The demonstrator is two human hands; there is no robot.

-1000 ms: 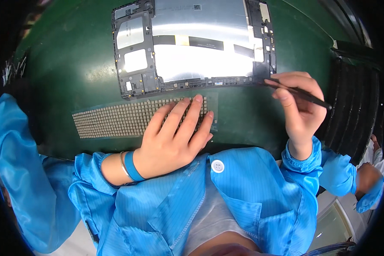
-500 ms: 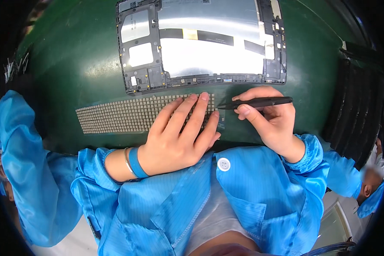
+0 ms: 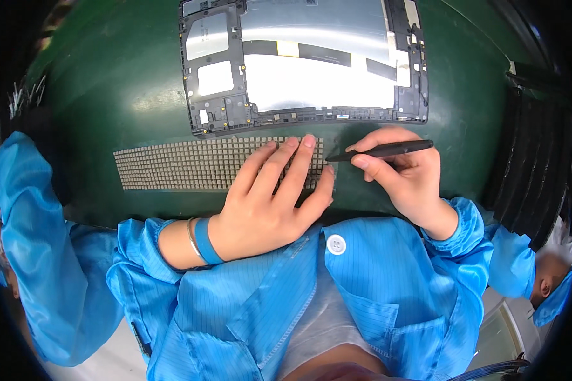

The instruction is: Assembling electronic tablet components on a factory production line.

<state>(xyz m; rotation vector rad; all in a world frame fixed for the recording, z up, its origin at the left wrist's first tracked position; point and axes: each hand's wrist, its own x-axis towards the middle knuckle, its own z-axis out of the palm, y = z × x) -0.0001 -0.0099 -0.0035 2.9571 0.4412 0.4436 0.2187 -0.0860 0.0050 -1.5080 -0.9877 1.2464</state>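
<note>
A long sheet of small grey-brown square pads (image 3: 178,164) lies across the work surface in front of me. My left hand (image 3: 270,190) rests flat over its right end, fingers spread and pointing away from me. That hand hides part of the pad rows. Black tweezers (image 3: 394,148) are pinched in my right hand (image 3: 403,174), between the thumb and fingers. Their tips point left and sit at the right edge of the sheet, close to my left fingers. Whether a pad is between the tips is too small to tell.
Beyond the sheet lies a black device frame (image 3: 216,117) with a shiny silver panel (image 3: 318,82). The table (image 3: 133,108) is green. Black ribbed material (image 3: 521,171) stands at the right. People in blue sleeves (image 3: 41,254) sit on both sides.
The pad sheet's near edge has shifted slightly away from me. My left hand has moved a little to the right with it. The tweezers stay at the sheet's right edge.
</note>
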